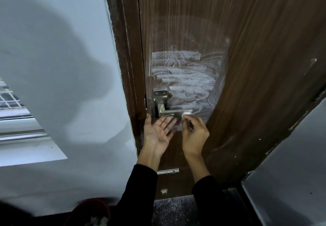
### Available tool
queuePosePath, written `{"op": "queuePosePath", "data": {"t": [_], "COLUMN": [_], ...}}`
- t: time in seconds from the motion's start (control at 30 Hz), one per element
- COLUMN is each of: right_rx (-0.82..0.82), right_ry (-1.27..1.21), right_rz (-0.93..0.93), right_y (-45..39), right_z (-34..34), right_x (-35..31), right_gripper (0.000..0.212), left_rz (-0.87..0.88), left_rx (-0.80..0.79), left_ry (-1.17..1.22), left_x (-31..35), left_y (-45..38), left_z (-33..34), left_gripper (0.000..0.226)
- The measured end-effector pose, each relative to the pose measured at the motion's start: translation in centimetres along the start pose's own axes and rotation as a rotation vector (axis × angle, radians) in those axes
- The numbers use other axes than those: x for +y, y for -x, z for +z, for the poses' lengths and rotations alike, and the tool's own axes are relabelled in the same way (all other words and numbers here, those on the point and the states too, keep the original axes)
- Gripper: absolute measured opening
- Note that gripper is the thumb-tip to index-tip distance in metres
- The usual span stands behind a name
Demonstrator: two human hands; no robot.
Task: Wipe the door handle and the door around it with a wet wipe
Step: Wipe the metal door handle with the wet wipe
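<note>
Right hand [194, 134]: fingers curled, pinching a small white wipe [186, 113] and pressing it against the free end of the metal handle [173, 113]. Left hand [157, 131]: spread flat, palm up, fingers straight, held just below the handle; contact with the handle or the door [247, 49] cannot be determined. The handle sits on its plate [160, 95] near the door's left edge. Whitish wet streaks [185, 81] cover the brown door above and to the right of the handle. Both sleeves [141, 187] are black.
</note>
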State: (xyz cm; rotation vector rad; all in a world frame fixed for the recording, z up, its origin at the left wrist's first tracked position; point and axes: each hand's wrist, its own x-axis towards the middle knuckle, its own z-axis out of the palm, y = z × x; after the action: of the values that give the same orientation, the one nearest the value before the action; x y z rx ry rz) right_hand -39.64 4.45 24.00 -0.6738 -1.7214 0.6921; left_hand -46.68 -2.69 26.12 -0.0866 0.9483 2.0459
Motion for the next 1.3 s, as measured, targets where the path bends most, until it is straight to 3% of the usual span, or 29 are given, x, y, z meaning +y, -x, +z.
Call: {"op": "queuePosePath", "data": {"t": [0.1,0.23,0.37,0.53,0.7,0.87,1.07,1.23,1.3], "right_rx": [0.024,-0.069,0.066,-0.237,-0.207,-0.379,-0.178,-0.264,-0.241], "right_ry": [-0.016,-0.023,-0.048,0.154,0.262,0.314,0.326,0.281,0.182], "right_rz": [-0.006,-0.088,-0.037,-0.218,-0.094,-0.172,-0.004,-0.165,-0.143], "right_y": [0.2,1.0,-0.7,-0.7,-1.6,-0.7,-2.2,-0.1,1.0], "right_z": [0.4,0.9,0.2,1.1,-0.5,0.9,-1.1,1.1,0.9], "right_x": [-0.2,-0.7,-0.9,-2.7,-2.3,-4.3,-1.9,-3.2,-2.7], "right_gripper": [0.018,0.02,0.021,0.022,0.03,0.038,0.032,0.032,0.029], "left_rz": [0.003,-0.003,0.014,-0.02,0.014,0.012,0.037,0.01,0.014], "left_rx": [0.01,0.034,0.012,0.014,0.007,0.024,0.0,-0.002,0.001], "left_ry": [-0.012,-0.051,-0.04,-0.014,-0.031,0.019,-0.037,0.011,-0.004], "left_x": [-0.1,0.1,-0.1,0.0,0.1,-0.3,-0.2,-0.5,-0.4], "left_y": [-0.2,-0.6,-0.6,-0.9,-0.8,-0.6,-0.3,-0.1,-0.1], "left_z": [0.1,-0.1,-0.5,-0.5,-0.9,-0.3,-0.7,-0.5,-0.4], "left_gripper": [0.069,0.068,0.068,0.067,0.066,0.06,0.063,0.063,0.066]}}
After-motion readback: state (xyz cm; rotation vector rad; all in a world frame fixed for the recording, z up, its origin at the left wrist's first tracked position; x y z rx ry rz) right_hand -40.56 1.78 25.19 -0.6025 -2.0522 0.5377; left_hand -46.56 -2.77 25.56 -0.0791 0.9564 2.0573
